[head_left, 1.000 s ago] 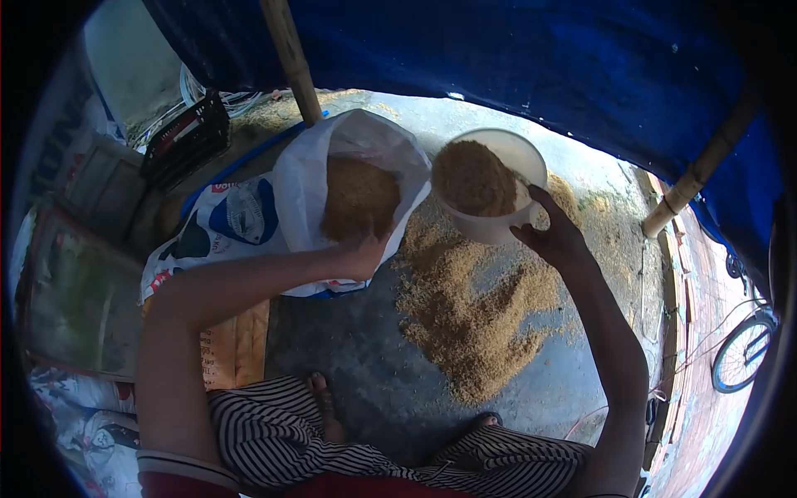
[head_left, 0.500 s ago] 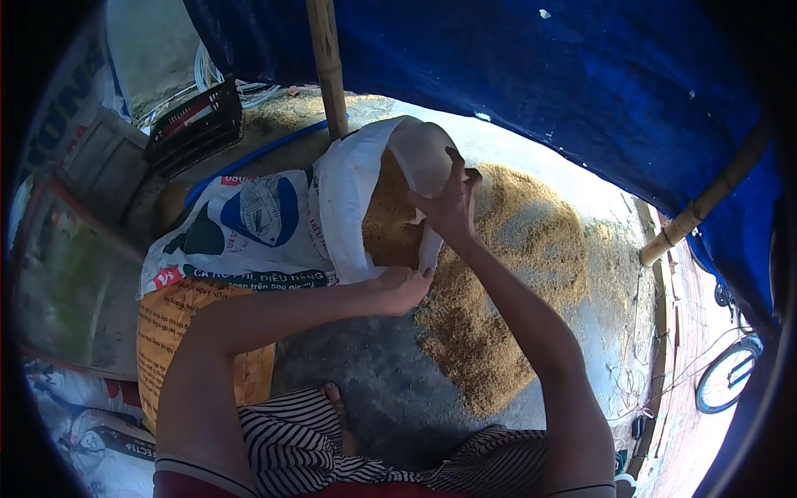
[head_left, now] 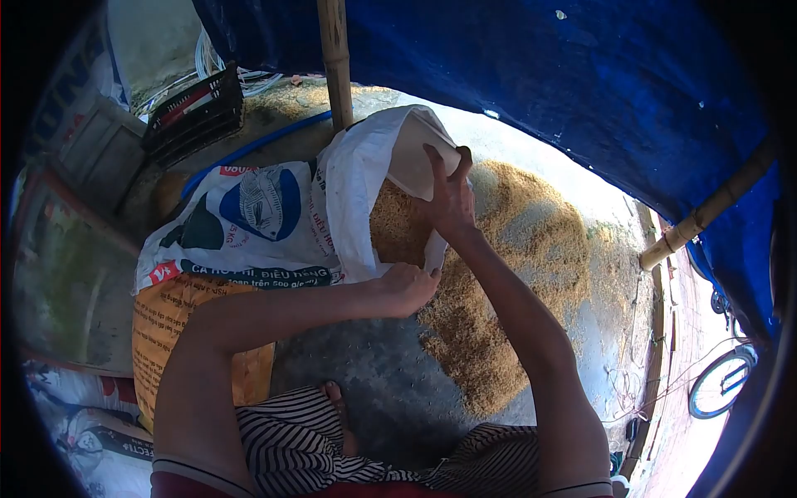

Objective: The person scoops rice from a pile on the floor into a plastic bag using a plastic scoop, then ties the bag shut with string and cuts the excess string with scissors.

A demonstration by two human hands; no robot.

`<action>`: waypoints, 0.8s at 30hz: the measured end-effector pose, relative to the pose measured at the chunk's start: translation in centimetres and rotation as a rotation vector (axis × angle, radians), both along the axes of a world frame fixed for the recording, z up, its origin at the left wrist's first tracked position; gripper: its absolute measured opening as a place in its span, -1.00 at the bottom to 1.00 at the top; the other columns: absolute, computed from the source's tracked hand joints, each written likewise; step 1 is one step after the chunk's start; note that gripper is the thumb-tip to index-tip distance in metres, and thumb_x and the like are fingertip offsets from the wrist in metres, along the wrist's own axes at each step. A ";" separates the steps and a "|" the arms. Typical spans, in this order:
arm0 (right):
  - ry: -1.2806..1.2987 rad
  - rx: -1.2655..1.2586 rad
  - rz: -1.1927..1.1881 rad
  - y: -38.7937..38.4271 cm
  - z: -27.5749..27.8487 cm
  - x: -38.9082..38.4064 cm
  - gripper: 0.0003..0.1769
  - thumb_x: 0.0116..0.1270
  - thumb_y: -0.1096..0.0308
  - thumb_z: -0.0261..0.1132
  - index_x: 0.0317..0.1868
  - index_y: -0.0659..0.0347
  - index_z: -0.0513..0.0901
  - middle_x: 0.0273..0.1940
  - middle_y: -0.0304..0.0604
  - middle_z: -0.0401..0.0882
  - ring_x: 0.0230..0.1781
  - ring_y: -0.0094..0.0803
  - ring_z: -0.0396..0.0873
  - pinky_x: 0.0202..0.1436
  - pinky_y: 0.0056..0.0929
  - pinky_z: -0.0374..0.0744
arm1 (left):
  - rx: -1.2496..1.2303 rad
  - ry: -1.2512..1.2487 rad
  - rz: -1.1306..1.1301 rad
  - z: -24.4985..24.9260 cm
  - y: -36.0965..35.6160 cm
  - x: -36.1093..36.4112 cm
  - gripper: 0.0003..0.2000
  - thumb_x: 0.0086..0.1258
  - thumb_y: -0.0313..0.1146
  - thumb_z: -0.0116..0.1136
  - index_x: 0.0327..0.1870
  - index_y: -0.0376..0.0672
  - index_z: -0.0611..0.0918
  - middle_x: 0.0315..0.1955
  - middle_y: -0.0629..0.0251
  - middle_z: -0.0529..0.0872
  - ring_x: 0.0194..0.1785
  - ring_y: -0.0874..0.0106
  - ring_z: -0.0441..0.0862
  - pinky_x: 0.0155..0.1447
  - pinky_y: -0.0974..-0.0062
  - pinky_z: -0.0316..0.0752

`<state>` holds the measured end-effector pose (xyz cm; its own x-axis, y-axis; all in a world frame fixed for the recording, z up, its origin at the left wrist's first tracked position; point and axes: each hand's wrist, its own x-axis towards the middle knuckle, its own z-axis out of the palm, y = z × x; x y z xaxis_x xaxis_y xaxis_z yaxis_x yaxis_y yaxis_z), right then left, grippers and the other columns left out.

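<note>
A white printed sack [head_left: 353, 178] lies with its mouth opened toward the right, and yellowish-brown grain [head_left: 398, 224] shows inside it. My left hand [head_left: 411, 289] is closed on the lower edge of the sack's mouth. At the upper side of the mouth, my right hand [head_left: 452, 199] grips a whitish plastic container [head_left: 422, 153], fingers spread over its rim. The container is tilted, partly within the sack opening, and its inside is hidden. Beside the sack, a wide heap of similar grain [head_left: 515, 249] covers the concrete floor.
An orange printed sack [head_left: 253, 378] lies under the white one. Behind stand a bamboo pole [head_left: 334, 62], a blue hose [head_left: 249, 149] and a black crate [head_left: 195, 112]. A blue tarp [head_left: 515, 58] hangs across the far side. A bicycle wheel [head_left: 721, 382] shows at right.
My right hand has turned the container, tipping it further down at the sack's mouth. My left hand keeps its hold on the sack edge.
</note>
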<state>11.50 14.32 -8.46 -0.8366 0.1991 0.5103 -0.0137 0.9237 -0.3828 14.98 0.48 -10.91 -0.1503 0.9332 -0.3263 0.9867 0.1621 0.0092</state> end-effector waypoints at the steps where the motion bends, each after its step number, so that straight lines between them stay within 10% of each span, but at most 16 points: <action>1: -0.023 -0.001 0.017 0.1 0.1 0.2 0.01 -0.21 0.41 0.50 0.28 -0.15 0.13 0.18 0.19 -0.07 -0.23 0.23 0.53 -0.23 -0.05 0.64 | 0.013 -0.009 0.006 0.0 0.0 -0.1 -0.27 0.01 -0.46 0.18 0.29 -0.37 0.20 -0.56 0.23 0.62 -0.51 0.38 0.63 -0.52 0.44 0.51; 11: -0.141 -0.055 0.012 4.0 1.7 4.5 0.01 -0.18 0.32 0.50 0.28 -0.22 0.11 0.19 0.23 -0.08 -0.11 0.18 0.50 -0.12 -0.10 0.63 | 0.025 -0.003 0.019 0.3 0.8 0.0 -0.27 -0.01 -0.45 0.22 0.26 -0.44 0.22 -0.59 0.24 0.65 -0.58 0.36 0.62 -0.58 0.41 0.50; 17: 0.093 -0.228 -0.322 9.7 1.2 7.7 0.08 -0.18 0.14 0.56 0.29 0.05 0.05 0.03 0.12 0.24 -0.06 -0.10 0.43 -0.25 -0.20 0.66 | 0.131 0.165 -0.041 0.2 1.3 1.4 -0.35 0.07 -0.51 0.10 0.27 -0.39 0.22 -0.14 -0.11 0.56 -0.01 0.13 0.54 0.00 0.16 0.45; 19: 0.109 -0.871 -0.375 12.7 0.4 9.5 0.09 -0.18 0.07 0.55 0.29 0.05 0.04 -0.02 0.08 0.25 -0.10 -0.12 0.39 -0.37 -0.35 0.70 | 0.403 0.211 -0.173 -0.6 1.6 3.0 -0.41 0.15 -0.51 0.04 0.26 -0.40 0.23 0.14 -0.19 0.31 0.27 0.00 0.23 0.27 0.07 0.19; 24: -0.092 -0.562 -0.605 18.2 -3.9 15.2 0.12 -0.23 0.05 0.56 0.27 0.05 0.02 0.00 0.12 0.15 -0.03 -0.04 0.29 -0.37 -0.30 0.66 | 0.125 -0.249 -0.261 -4.0 3.1 6.5 -0.43 0.17 -0.48 0.04 0.25 -0.40 0.23 0.21 -0.14 0.26 0.29 -0.02 0.19 0.33 0.12 0.16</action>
<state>26.66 32.52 -12.33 -0.5371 0.8326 0.1354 0.4777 0.4325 -0.7647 21.50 3.56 -14.88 0.1674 0.9645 -0.2044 0.9596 -0.1118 0.2581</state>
